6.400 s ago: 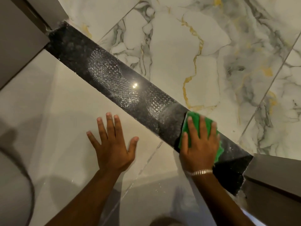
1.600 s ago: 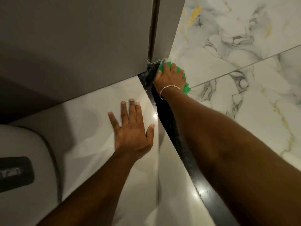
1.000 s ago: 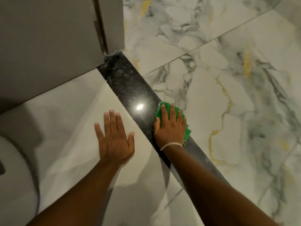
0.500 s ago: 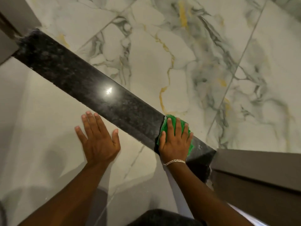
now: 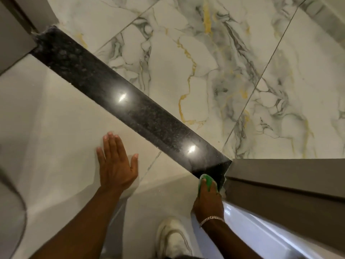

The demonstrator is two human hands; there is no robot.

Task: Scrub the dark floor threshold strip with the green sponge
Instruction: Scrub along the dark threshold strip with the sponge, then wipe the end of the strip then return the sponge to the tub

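Observation:
The dark speckled threshold strip (image 5: 130,105) runs diagonally from the upper left door frame down to the lower right door frame, glossy with two light glints. My right hand (image 5: 209,200), with a bracelet at the wrist, presses the green sponge (image 5: 205,179) onto the strip's near right end, tight against the frame. Only the sponge's front edge shows past my fingers. My left hand (image 5: 116,165) lies flat on the plain pale tile beside the strip, fingers together, holding nothing.
A grey door frame (image 5: 289,180) stands at the right, touching the strip's end, and another grey frame (image 5: 13,38) at the upper left. Marbled white, grey and gold tiles (image 5: 214,62) lie beyond the strip. A white shoe (image 5: 173,238) is at the bottom. A white curved fixture (image 5: 9,212) sits at the left.
My right hand has slid the sponge down the strip from its far left end to its right end against the frame. My left hand has stayed flat on the tile.

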